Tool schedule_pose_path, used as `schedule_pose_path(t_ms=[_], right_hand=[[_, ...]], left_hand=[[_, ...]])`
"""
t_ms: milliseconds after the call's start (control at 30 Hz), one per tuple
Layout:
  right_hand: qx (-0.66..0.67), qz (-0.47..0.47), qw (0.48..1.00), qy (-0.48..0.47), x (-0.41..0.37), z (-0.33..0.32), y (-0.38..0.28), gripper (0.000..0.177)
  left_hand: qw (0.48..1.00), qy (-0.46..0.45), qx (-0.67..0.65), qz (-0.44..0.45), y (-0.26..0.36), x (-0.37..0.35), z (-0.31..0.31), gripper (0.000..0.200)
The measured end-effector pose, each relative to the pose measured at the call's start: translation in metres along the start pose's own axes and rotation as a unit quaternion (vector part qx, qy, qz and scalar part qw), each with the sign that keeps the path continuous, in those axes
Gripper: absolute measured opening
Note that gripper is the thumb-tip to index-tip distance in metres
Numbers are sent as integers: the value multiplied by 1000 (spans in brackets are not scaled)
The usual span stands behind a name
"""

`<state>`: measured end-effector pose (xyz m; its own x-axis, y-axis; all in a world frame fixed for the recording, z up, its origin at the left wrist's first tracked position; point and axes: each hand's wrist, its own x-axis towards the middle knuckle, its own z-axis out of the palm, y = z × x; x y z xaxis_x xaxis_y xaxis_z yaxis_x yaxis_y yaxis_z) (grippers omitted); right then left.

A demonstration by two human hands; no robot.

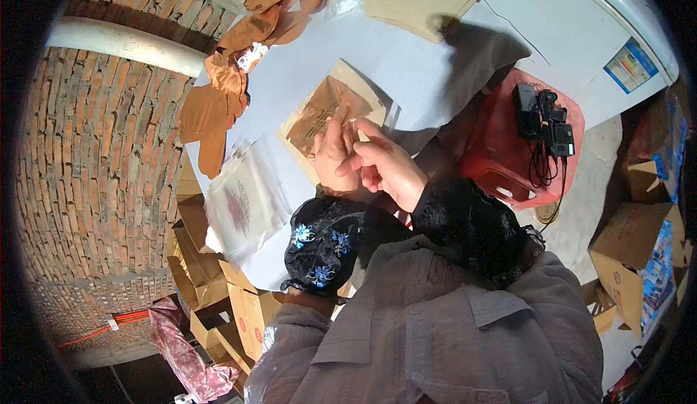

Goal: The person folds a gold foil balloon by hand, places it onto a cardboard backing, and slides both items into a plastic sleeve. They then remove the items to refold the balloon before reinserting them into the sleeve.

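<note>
Head view: left hand [332,151] lies spread on the brown packet [324,108], which slants up-right; right hand [386,166] pinches its near edge.

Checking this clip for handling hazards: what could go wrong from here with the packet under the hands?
The stack of clear plastic bags lies near the edge of the white table, beside the black floral sleeve; a brush could push it off. The left hand and right hand both work the clear packet holding a brown sheet on beige card; the film may crease or the sheet slip askew.
</note>
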<state>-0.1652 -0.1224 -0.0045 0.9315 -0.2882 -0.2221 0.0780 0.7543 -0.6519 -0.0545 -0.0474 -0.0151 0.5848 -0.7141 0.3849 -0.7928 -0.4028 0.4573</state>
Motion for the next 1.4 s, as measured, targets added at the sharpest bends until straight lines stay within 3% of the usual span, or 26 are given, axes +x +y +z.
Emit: schedule_pose_path(t_ms=[33,67,167,367,633,700,733,900,1033,1233,1333,1400], right_hand=[[11,6,1000,1,3,0,-1,55],[9,9,1000,5,3,-1,-3,38],[15,38,999,-5,10,-3,-6,18],[81,68,993,-42,24,-15,-7,2],[165,69,982,51,26,-3,-8,3],[201,37,977,61,28,-1,-4,3],[215,40,976,22,30,-3,-3,4],[303,92,940,-127,54,-12,-2,11],[251,62,963,-76,55,-6,-3,14],[223,90,969,-55,54,-6,-9,15],[231,113,964,-71,53,-10,-14,17],[234,122,962,-72,53,-12,-16,18]], left_hand=[[1000,-3,10,-2,1,0,-1,43],[1000,-10,-3,-1,1,1,-2,43],[999,-29,-22,2,4,1,-6,45],[999,-51,10,-1,1,1,-6,51],[994,-25,108,-6,-1,4,1,54],[998,-17,-11,-67,-8,3,3,50],[993,-13,-72,-97,-11,3,4,48],[996,44,-63,-43,-14,2,6,46],[993,38,-76,-77,-7,2,4,47],[989,44,-129,-63,-10,1,7,50],[984,-7,-158,-82,-7,0,3,47],[993,8,-113,-20,-4,2,0,52]])
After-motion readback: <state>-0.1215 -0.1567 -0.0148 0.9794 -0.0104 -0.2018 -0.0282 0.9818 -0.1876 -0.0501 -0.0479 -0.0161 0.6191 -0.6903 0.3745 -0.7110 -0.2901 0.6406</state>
